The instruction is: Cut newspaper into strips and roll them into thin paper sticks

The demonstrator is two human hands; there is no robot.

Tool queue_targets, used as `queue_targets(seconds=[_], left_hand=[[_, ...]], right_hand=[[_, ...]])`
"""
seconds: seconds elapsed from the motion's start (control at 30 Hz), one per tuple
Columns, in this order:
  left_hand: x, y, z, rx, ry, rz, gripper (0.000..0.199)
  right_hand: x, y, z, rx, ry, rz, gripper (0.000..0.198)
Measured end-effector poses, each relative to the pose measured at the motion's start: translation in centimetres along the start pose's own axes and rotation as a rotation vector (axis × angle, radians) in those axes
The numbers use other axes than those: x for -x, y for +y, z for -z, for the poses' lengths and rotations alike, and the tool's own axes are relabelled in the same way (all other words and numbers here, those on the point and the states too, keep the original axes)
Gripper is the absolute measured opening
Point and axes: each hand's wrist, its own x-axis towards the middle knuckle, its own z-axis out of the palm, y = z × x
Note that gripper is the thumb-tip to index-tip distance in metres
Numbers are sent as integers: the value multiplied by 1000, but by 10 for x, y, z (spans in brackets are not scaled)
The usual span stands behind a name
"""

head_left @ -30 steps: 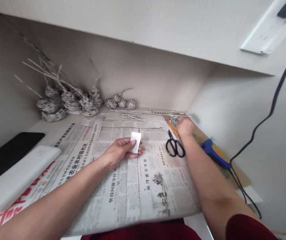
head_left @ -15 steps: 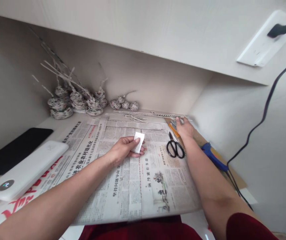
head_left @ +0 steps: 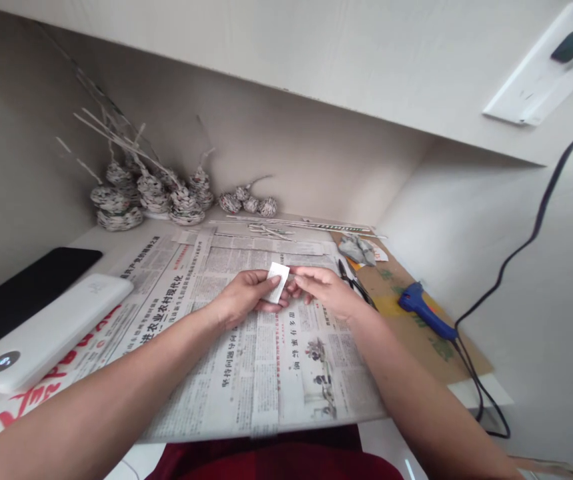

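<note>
Paper slip (head_left: 279, 277) above newspaper (head_left: 266, 380), glue gun (head_left: 429, 315) right.

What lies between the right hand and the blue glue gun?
Head view: the black scissors, partly hidden by the right hand, then brown cardboard with a yellow patch, before the blue glue gun.

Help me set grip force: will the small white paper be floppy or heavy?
The small white paper is shorter than the left hand holding it, so it's probably light. Its exposed face looks flat, unsagging, suggesting it's fairly stiff.
</note>
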Motion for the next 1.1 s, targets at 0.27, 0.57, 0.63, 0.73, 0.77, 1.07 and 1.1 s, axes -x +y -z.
queue_targets(seconds=[0.27, 0.57, 0.63, 0.73, 0.77, 1.07, 1.1], left_hand=[[2, -1, -6, -105, -10, 38, 37], [5, -1, -10, -199, 8, 60, 39], [5, -1, -10, -212, 2, 49, 39], [6, -1, -11, -224, 9, 40, 38], [6, 0, -11, -220, 15, 41, 38], [7, 2, -12, -162, 18, 54, 37], [7, 2, -12, -167, 16, 56, 37]], right_hand=[[2, 3, -6, -24, 33, 20, 33], [2, 2, -9, -35, 61, -21, 34], [2, 4, -9, -38, 66, -20, 34], [1, 7, -9, -55, 78, -17, 32], [1, 7, -9, -67, 77, -17, 32], [4, 4, -5, -119, 10, 10, 31], [4, 4, -6, -120, 15, 11, 31]])
